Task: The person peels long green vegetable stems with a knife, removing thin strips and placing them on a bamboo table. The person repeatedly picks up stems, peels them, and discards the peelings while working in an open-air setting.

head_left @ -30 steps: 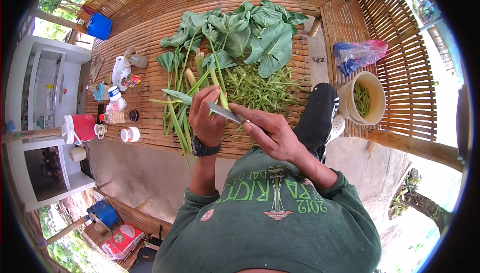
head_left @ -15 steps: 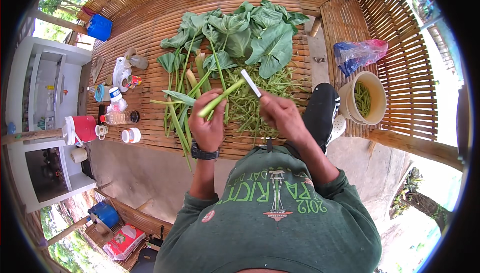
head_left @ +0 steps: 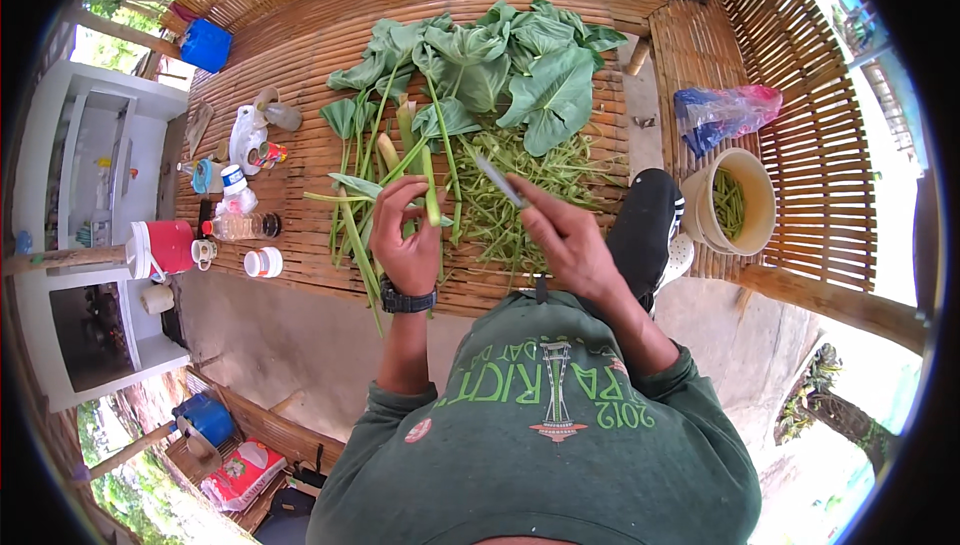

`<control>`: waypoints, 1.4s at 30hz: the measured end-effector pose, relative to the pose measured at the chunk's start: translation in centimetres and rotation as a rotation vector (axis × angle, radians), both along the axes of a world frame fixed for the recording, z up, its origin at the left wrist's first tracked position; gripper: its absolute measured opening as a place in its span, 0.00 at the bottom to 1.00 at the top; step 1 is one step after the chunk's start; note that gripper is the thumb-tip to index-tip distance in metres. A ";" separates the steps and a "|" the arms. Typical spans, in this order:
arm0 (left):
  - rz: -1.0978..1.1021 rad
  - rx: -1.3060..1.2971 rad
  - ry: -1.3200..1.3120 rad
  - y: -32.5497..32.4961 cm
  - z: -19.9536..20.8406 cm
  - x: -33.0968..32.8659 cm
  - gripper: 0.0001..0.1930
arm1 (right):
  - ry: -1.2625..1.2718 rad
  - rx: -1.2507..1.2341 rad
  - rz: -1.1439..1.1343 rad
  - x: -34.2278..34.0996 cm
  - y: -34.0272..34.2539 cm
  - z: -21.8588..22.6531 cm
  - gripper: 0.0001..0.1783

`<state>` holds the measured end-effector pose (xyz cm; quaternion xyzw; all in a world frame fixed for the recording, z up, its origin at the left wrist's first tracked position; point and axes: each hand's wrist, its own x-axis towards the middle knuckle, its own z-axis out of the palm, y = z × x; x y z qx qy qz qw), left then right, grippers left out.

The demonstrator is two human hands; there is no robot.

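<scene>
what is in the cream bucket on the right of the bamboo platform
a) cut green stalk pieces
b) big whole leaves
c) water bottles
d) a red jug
a: the cream bucket holds short cut green stalk pieces, while the big leaves lie out on the bamboo platform.

Bright, soft daylight, sharp centre, fisheye bending and black rim.

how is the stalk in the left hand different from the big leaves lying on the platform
The stalk is a thin, bare, pale green stem held upright in the left hand; the big leaves are broad, dark green and lie flat in a heap on the bamboo platform. Both are green plant matter.
</scene>
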<state>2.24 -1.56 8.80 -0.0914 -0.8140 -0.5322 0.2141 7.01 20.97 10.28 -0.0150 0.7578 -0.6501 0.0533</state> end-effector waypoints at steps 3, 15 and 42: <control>-0.029 -0.024 0.154 0.8 0.0 -0.3 0.15 | 0.212 0.008 0.109 0.9 -1.4 2.1 0.29; -0.011 -0.126 0.234 1.3 0.1 -0.1 0.15 | 0.254 0.008 0.220 1.3 -1.7 4.2 0.30; -0.111 0.640 -0.136 -3.6 0.2 -0.4 0.11 | -0.393 -0.547 -0.604 -3.1 12.2 -12.3 0.19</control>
